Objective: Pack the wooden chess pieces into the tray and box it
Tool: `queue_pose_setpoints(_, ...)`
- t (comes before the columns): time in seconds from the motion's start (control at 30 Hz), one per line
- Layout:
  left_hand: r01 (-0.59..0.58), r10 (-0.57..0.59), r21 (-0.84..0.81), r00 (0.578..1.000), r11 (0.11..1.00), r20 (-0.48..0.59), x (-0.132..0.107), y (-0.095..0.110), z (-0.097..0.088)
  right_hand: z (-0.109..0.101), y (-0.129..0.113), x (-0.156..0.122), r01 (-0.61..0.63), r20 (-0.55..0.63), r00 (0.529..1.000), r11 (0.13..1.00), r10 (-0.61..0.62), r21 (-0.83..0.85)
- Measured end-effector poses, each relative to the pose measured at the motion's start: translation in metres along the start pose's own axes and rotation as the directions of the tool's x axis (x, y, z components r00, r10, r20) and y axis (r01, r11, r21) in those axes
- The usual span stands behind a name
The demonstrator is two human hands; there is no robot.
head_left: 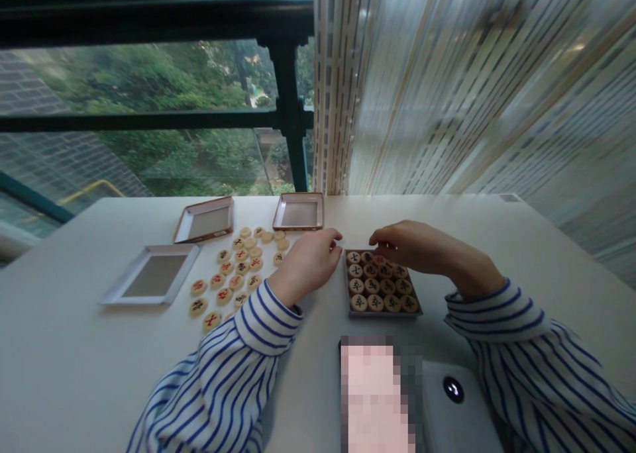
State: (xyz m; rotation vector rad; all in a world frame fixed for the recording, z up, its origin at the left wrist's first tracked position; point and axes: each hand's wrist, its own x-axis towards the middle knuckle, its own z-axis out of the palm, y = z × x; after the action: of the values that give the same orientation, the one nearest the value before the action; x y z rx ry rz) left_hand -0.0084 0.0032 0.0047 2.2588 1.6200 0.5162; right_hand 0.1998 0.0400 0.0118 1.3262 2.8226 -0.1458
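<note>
A shallow box (385,314) holds rows of round wooden Chinese chess pieces (375,302), mostly with black characters. At its back row, a red-marked piece (379,260) lies just below the fingers of my right hand (415,244). That hand arches over the box's back edge, its fingertips curled down and close together; what they grip, if anything, is hidden. My left hand (311,261) hovers by the box's back left corner, thumb and fingers slightly apart with nothing visible between them. To its left, many loose Chinese chess pieces (236,281) with red or black characters are scattered, partly behind my left sleeve.
Three shallow trays or lids stand on the white table (64,334): a white one (106,294) at left, a brown-edged one (179,231) behind, and another (299,228) at back centre. Nearest me are a blurred-out phone (375,400) and a white device (460,420) with a lit display.
</note>
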Motion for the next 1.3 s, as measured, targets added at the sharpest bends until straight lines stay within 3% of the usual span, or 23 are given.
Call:
queue_pose_setpoints(0.2,0.037,-0.038,-0.033,0.999,0.999,-0.038,0.000,-0.004,-0.016,-0.009,-0.007,0.000,-0.059,-0.126,0.991,0.992,0.045,-0.110)
queue_pose_setpoints(0.37,0.068,-0.080,-0.115,0.991,0.991,-0.111,-0.002,-0.012,-0.035,-0.017,-0.016,-0.004,-0.043,-0.215,0.976,0.995,0.023,-0.091)
queue_pose_setpoints(0.63,0.033,-0.087,-0.208,0.962,0.978,-0.258,-0.011,-0.030,-0.063,-0.022,-0.027,-0.008,0.000,-0.282,0.959,0.998,-0.020,-0.069)
queue_pose_setpoints(0.8,0.043,-0.115,-0.248,0.952,0.968,-0.284,-0.024,-0.029,-0.080,-0.025,-0.035,-0.009,0.031,-0.298,0.953,0.996,-0.056,-0.088)
queue_pose_setpoints(1.0,0.046,-0.134,-0.258,0.932,0.965,-0.335,-0.039,-0.034,-0.084,-0.027,-0.044,-0.011,0.077,-0.305,0.947,0.993,-0.099,-0.085)
queue_pose_setpoints(1.3,0.155,-0.270,-0.316,0.892,0.936,-0.363,-0.067,-0.067,-0.079,-0.024,-0.052,-0.010,0.097,-0.362,0.926,0.994,-0.105,-0.042)
